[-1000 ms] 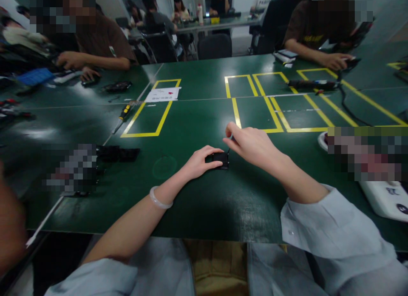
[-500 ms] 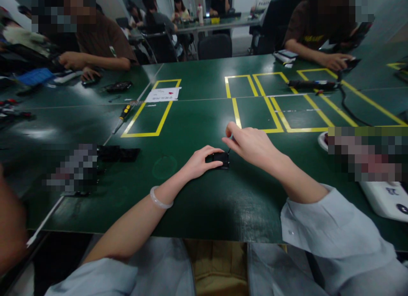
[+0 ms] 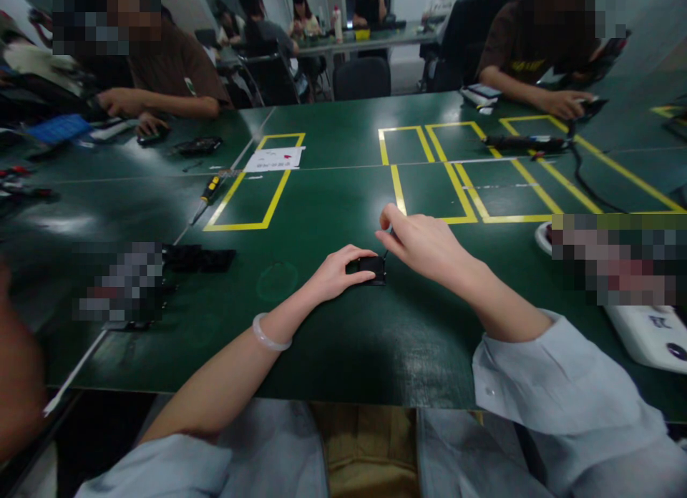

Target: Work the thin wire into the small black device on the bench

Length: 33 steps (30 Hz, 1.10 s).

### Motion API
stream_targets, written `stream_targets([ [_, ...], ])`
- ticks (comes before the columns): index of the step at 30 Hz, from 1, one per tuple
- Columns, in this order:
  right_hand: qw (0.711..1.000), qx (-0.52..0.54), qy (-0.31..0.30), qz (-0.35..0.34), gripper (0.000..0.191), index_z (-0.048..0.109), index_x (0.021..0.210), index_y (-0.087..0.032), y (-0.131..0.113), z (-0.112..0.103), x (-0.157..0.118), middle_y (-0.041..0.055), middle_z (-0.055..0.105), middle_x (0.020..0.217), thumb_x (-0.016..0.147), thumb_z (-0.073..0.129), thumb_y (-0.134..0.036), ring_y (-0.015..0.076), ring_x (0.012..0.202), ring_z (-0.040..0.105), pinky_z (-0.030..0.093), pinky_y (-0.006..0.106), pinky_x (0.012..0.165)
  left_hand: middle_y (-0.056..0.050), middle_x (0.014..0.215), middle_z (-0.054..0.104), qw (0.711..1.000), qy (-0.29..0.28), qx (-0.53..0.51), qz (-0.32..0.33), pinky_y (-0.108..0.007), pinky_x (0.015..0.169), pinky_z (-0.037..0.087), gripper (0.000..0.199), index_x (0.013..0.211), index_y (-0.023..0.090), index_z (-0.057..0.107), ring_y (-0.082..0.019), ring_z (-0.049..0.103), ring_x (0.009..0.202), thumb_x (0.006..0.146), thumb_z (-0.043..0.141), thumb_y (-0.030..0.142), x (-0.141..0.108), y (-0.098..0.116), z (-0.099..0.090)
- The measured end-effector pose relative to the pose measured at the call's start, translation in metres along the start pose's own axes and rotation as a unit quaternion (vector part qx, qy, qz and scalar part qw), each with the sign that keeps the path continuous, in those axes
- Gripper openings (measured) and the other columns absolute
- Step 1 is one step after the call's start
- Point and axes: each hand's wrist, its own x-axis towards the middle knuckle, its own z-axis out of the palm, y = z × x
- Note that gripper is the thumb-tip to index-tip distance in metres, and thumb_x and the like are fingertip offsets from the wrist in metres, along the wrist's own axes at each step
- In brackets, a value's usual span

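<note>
A small black rectangular part (image 3: 374, 269) lies on the green table in front of me. My left hand (image 3: 342, 275) grips it from the left, thumb on the near side and fingers on the far side. My right hand (image 3: 416, 244) is bent over the right edge of the part, its fingertips pinched together round a thin dark tool. The tip of that tool (image 3: 385, 255) meets the part's upper right corner. The rest of the tool is hidden by my fingers.
Yellow tape outlines (image 3: 267, 226) mark the table (image 3: 333, 355). A yellow-black screwdriver (image 3: 212, 189), a paper sheet (image 3: 275, 159) and black parts (image 3: 200, 258) lie left. At right is a white object (image 3: 644, 333). People sit across; a person's arm (image 3: 18, 369) is at far left.
</note>
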Motion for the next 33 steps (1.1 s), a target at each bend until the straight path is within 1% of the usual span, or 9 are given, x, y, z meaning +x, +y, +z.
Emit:
stream_targets([
  [2, 1.0, -0.009, -0.004, 0.002, 0.029, 0.049, 0.107, -0.02, 0.0007, 0.0008, 0.0005, 0.0059, 0.069, 0.08, 0.096, 0.031, -0.04, 0.0199, 0.068, 0.062, 0.021, 0.027, 0.053, -0.005, 0.107, 0.06, 1.0, -0.002, -0.002, -0.001, -0.032, 0.091, 0.043, 0.04, 0.12, 0.023, 0.061, -0.021, 0.058, 0.1, 0.087, 0.06, 0.045, -0.0002, 0.0004, 0.0],
  [4, 1.0, -0.014, -0.003, 0.001, 0.028, 0.049, 0.108, -0.02, 0.0014, 0.0016, 0.0007, 0.0055, 0.068, 0.079, 0.096, 0.031, -0.038, 0.0199, 0.067, 0.062, 0.02, 0.027, 0.052, -0.005, 0.108, 0.06, 1.0, -0.003, -0.003, -0.001, -0.032, 0.092, 0.043, 0.039, 0.119, 0.023, 0.061, -0.021, 0.058, 0.1, 0.087, 0.06, 0.045, -0.0003, 0.0008, -0.0001],
  [8, 1.0, -0.011, -0.002, -0.004, 0.026, 0.047, 0.112, -0.02, 0.0021, 0.0024, 0.0009, 0.0062, 0.069, 0.082, 0.095, 0.031, -0.032, 0.0191, 0.066, 0.062, 0.021, 0.026, 0.053, -0.004, 0.106, 0.06, 1.0, 0.0, 0.0, -0.001, -0.032, 0.09, 0.043, 0.039, 0.119, 0.023, 0.061, -0.021, 0.058, 0.099, 0.087, 0.06, 0.046, -0.0001, 0.0003, -0.0002],
  [13, 1.0, -0.006, 0.008, -0.004, 0.025, 0.046, 0.113, -0.02, 0.0017, 0.0023, 0.0006, 0.0061, 0.069, 0.086, 0.093, 0.034, -0.029, 0.0192, 0.067, 0.062, 0.021, 0.027, 0.052, -0.004, 0.104, 0.06, 1.0, 0.0, 0.005, -0.001, -0.032, 0.089, 0.044, 0.04, 0.119, 0.023, 0.061, -0.021, 0.058, 0.098, 0.087, 0.06, 0.046, 0.0001, -0.0011, -0.0003],
  [17, 1.0, -0.007, 0.008, -0.005, 0.025, 0.047, 0.111, -0.02, 0.0007, 0.0014, -0.0001, 0.0056, 0.069, 0.083, 0.094, 0.033, -0.032, 0.0189, 0.066, 0.062, 0.02, 0.027, 0.052, -0.004, 0.105, 0.06, 1.0, 0.002, 0.005, -0.001, -0.032, 0.089, 0.044, 0.04, 0.119, 0.023, 0.061, -0.021, 0.058, 0.098, 0.086, 0.061, 0.046, -0.0001, -0.0005, -0.0006],
  [21, 1.0, -0.021, -0.013, 0.0, 0.029, 0.05, 0.109, -0.02, 0.0004, 0.0004, 0.0005, 0.0067, 0.069, 0.081, 0.096, 0.03, -0.038, 0.0193, 0.067, 0.062, 0.022, 0.027, 0.053, -0.005, 0.109, 0.06, 1.0, -0.002, 0.0, -0.003, -0.032, 0.091, 0.043, 0.039, 0.12, 0.023, 0.061, -0.021, 0.058, 0.101, 0.087, 0.06, 0.045, -0.0003, -0.0001, -0.0005],
  [28, 1.0, -0.007, -0.009, -0.002, 0.029, 0.047, 0.115, -0.019, -0.0001, -0.0002, -0.0006, 0.007, 0.069, 0.085, 0.093, 0.032, -0.029, 0.0187, 0.067, 0.061, 0.024, 0.027, 0.056, -0.005, 0.105, 0.06, 1.0, 0.001, 0.001, 0.002, -0.032, 0.089, 0.044, 0.039, 0.119, 0.023, 0.061, -0.021, 0.058, 0.098, 0.087, 0.061, 0.045, -0.0001, -0.0007, -0.0004],
  [31, 1.0, 0.002, -0.001, -0.001, 0.027, 0.047, 0.114, -0.019, -0.0008, -0.0007, -0.0014, 0.0063, 0.069, 0.084, 0.092, 0.033, -0.028, 0.0185, 0.066, 0.061, 0.023, 0.027, 0.055, -0.005, 0.106, 0.06, 1.0, -0.001, -0.001, -0.001, -0.033, 0.09, 0.043, 0.039, 0.119, 0.023, 0.061, -0.021, 0.058, 0.099, 0.087, 0.06, 0.045, -0.0001, 0.0001, -0.0008],
  [33, 1.0, 0.005, 0.002, -0.004, 0.027, 0.048, 0.112, -0.019, -0.0009, -0.0007, -0.0013, 0.0057, 0.069, 0.083, 0.094, 0.033, -0.031, 0.0186, 0.066, 0.061, 0.022, 0.027, 0.054, -0.005, 0.107, 0.06, 1.0, -0.001, 0.0, -0.002, -0.033, 0.09, 0.044, 0.039, 0.119, 0.024, 0.061, -0.021, 0.058, 0.099, 0.087, 0.06, 0.046, -0.0001, 0.0006, -0.0009],
])
